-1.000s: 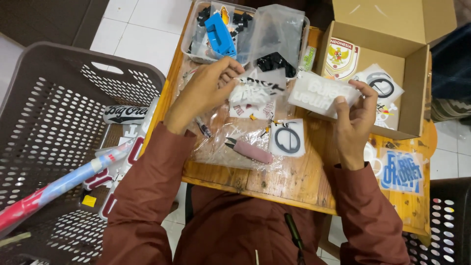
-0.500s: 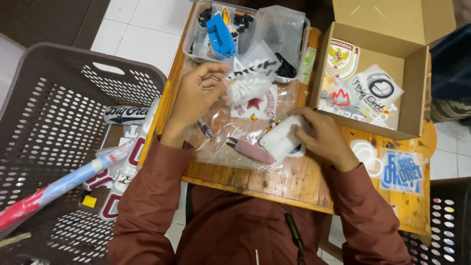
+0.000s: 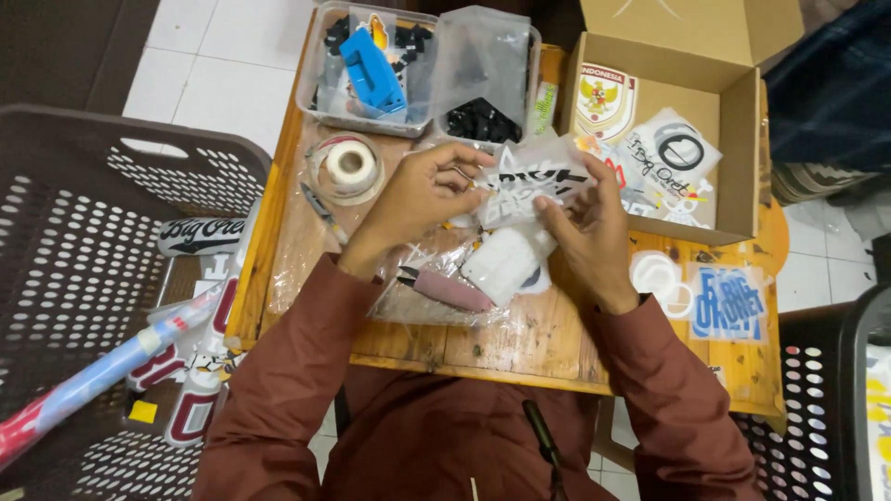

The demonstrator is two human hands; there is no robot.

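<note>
Head view shows the left hand and right hand each with a pinching grip on a clear sticker packet above the tabletop, not yet in the open cardboard box

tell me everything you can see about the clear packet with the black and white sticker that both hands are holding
The clear packet is a thin, glossy plastic sleeve, crinkled, with a white sticker carrying bold black lettering inside. It is held just above the wooden table, tilted, in front of the open cardboard box. The left hand pinches its left edge; the right hand holds its lower right side.
</note>
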